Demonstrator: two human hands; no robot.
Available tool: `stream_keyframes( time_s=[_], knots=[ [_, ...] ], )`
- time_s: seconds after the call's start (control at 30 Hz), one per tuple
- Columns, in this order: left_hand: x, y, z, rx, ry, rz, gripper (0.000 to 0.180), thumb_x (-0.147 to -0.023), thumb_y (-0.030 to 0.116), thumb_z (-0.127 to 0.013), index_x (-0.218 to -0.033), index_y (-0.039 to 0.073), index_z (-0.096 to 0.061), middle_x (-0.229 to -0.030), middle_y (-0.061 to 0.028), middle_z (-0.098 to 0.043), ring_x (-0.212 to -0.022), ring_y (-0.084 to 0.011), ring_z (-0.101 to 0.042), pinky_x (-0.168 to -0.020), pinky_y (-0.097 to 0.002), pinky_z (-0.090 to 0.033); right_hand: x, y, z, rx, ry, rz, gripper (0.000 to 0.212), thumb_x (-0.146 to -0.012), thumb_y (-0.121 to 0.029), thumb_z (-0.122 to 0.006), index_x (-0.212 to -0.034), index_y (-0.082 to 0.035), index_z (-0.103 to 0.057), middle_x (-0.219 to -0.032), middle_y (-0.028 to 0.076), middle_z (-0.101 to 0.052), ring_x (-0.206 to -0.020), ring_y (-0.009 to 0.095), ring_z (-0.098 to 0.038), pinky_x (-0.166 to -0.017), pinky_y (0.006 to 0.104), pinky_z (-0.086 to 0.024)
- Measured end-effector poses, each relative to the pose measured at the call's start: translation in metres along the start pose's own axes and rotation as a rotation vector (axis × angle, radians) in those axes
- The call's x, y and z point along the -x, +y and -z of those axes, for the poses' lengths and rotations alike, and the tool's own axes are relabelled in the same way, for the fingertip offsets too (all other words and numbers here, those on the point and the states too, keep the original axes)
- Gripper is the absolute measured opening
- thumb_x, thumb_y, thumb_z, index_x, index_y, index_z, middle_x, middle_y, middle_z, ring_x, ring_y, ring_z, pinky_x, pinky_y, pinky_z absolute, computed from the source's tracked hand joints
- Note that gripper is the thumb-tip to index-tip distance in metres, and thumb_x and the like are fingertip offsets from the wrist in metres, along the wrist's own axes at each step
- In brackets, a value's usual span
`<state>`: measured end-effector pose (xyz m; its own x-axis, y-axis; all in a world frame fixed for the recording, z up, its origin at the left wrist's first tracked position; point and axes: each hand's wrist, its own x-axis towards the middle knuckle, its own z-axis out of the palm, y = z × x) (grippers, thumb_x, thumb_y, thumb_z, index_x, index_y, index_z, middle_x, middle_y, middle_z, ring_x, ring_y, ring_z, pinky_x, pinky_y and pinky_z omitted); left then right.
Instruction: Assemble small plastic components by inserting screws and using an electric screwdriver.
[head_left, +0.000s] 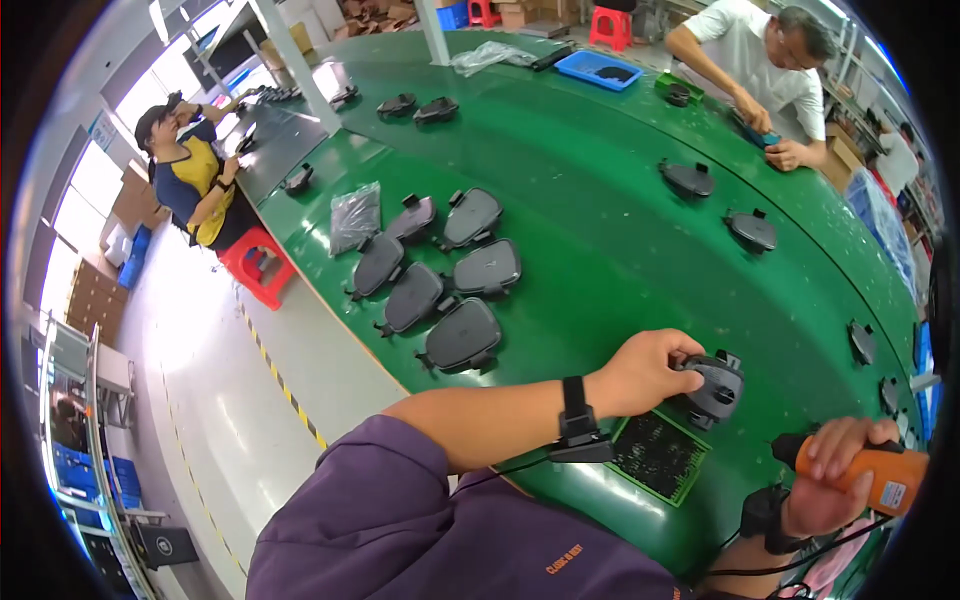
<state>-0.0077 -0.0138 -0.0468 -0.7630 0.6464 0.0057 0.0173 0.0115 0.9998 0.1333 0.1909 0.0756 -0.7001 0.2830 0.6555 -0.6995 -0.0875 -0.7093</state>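
Observation:
My left hand [648, 372] grips a dark grey phone holder [720, 390] by its left edge, thumb on top, just above the green tabletop. At the lower right, my right hand [828, 478] is wrapped round an orange electric screwdriver [890, 470], its black nose pointing left toward the holder but apart from it. Between my forearms lies a shallow green-rimmed tray [692, 479] strewn with small black pieces, probably screws. Left of my left hand, several more phone holders [462, 334] lie in a loose cluster beside a clear plastic bag [355, 218] of greyish contents.
More phone holders [751, 230] sit spaced along the green table [590, 200]. Across it a person in white [790, 85] handles a blue item near a blue tray [598, 70]. Another person in yellow and navy [195, 175] works at the far left, beside a red stool [256, 266].

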Motion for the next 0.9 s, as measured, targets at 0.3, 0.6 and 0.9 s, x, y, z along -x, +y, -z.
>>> stream_keyframes(
  time_s=[0.3, 0.6, 0.9],
  knots=[
    [-0.089, 0.067, 0.062, 0.051, 0.123, 0.109, 0.035, -0.09, 0.015, -0.069, -0.121, 0.0, -0.064, -0.099, -0.0052, -0.069, -0.078, -0.0132, -0.06, -0.066, -0.0292, -0.049, -0.004, -0.031, 0.011, 0.153, 0.125, 0.049, 0.049, -0.089, -0.033, -0.07, -0.115, 0.0, -0.043, -0.066, 0.002, -0.05, -0.055, 0.013, -0.048, -0.055, 0.0271, -0.045],
    [-0.239, -0.017, 0.267, -1.477, 0.367, 0.383, 0.024, -0.087, 0.011, -0.063, -0.11, 0.005, -0.07, -0.1, -0.0138, -0.069, -0.097, -0.0294, -0.068, -0.081, -0.0438, -0.055, -0.009, -0.032, 0.02, 0.194, 0.113, 0.058, 0.045, -0.089, -0.031, -0.071, -0.11, -0.002, -0.044, -0.064, 0.001, -0.05, -0.051, 0.013, -0.048, -0.052, 0.0278, -0.047],
    [-0.311, -0.015, 0.15, -1.643, 0.195, -0.276, 0.064, -0.082, 0.009, -0.065, -0.143, 0.013, -0.047, -0.145, -0.0134, -0.05, -0.134, -0.0333, -0.048, -0.107, -0.0447, -0.044, -0.015, -0.014, 0.023, 0.239, 0.228, -0.048, 0.051, -0.082, -0.028, -0.08, -0.11, -0.003, -0.046, -0.062, 0.003, -0.054, -0.052, 0.016, -0.054, -0.052, 0.0316, -0.05]
  ],
)
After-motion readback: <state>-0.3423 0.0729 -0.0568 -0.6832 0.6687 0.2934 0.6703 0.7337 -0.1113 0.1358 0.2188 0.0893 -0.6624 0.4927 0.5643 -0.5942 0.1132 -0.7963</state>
